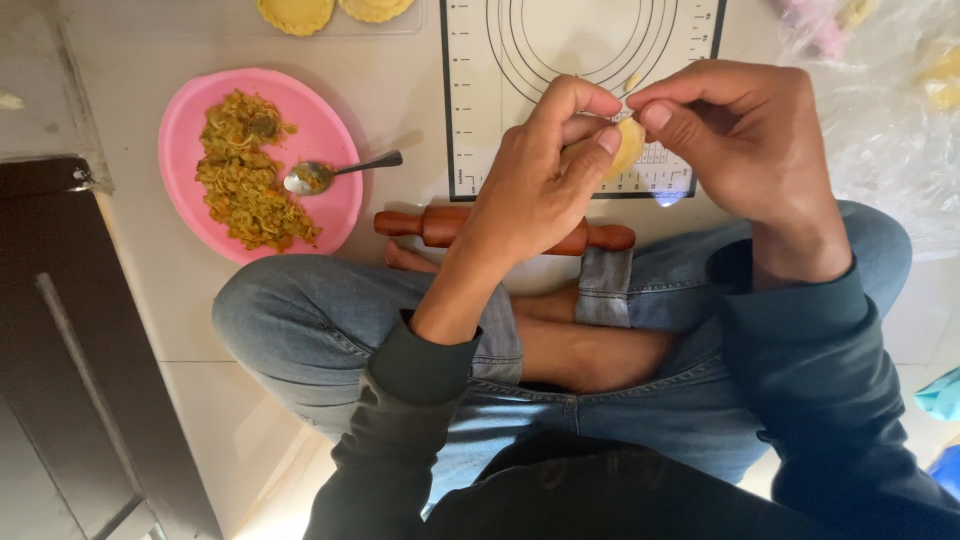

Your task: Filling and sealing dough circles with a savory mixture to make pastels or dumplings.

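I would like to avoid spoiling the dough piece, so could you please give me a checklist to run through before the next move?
1. Dough piece held by both hands: ok.
2. Left hand and right hand fingers pinching its top edge: ok.
3. Edge sealed all round: cannot tell.
4. Spoon resting on the pink plate with filling: ok.
5. Rolling pin lying clear of the rolling mat: ok.

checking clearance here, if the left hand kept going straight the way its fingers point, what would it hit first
The left hand points toward the right hand; it would likely meet the dough piece pinched between them first.
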